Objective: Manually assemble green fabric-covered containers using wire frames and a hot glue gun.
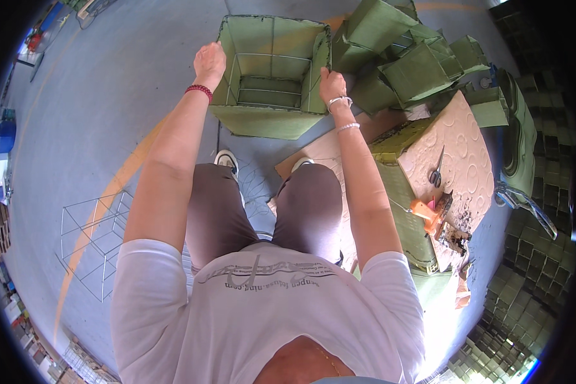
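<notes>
A green open-topped box (262, 121) with a wire frame showing inside is held out in front of my knees. Its rim looks dark and rough in places. My left hand (209, 63) is closed on the left side of the box, with the fingertips hidden. On the opposite side, my right hand (332, 86) grips the edge, its fingers curled round the green wall. Thin metal wires (272, 56) run across the box's inner walls. Nearest my right forearm stands a stand topped with a tan embossed sheet (438, 137).
Several green box pieces (422, 73) lie heaped at the far right. On the tan sheet are scissors (436, 176) and an orange glue gun (427, 213) beside dark residue. A bare wire frame (96, 237) stands on the floor at left. Stacked green blocks (531, 275) line the right.
</notes>
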### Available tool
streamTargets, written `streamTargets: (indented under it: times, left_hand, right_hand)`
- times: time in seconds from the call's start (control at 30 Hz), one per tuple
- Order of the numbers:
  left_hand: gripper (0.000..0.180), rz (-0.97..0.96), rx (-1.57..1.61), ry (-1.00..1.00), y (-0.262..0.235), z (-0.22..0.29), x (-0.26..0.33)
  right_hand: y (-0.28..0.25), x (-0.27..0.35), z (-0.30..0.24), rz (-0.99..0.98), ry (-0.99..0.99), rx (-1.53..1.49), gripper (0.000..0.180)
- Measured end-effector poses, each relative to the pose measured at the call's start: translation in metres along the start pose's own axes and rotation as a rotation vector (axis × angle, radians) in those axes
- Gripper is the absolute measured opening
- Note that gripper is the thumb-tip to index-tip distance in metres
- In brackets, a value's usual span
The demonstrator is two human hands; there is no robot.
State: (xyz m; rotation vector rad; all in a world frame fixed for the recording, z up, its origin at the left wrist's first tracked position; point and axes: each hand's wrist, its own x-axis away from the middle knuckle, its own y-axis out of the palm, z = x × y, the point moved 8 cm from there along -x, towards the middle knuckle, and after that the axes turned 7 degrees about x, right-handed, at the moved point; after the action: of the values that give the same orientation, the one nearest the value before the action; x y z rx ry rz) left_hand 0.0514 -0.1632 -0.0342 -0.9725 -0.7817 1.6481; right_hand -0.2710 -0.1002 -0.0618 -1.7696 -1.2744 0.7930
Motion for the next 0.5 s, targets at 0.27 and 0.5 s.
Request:
streamTargets:
  times: [0.27,0.5]
  left_hand:
    - [0.044,0.015,0.213,-0.161,0.009,-0.021,-0.008]
    - [0.055,-0.161,0.08,-0.192,-0.017,-0.011,-0.012]
  right_hand:
    - [-0.008,0.009,-0.005,-0.061,0.081,0.023,0.047]
    - [-0.066,0.101,-0.076,0.339,-0.763,0.081,0.045]
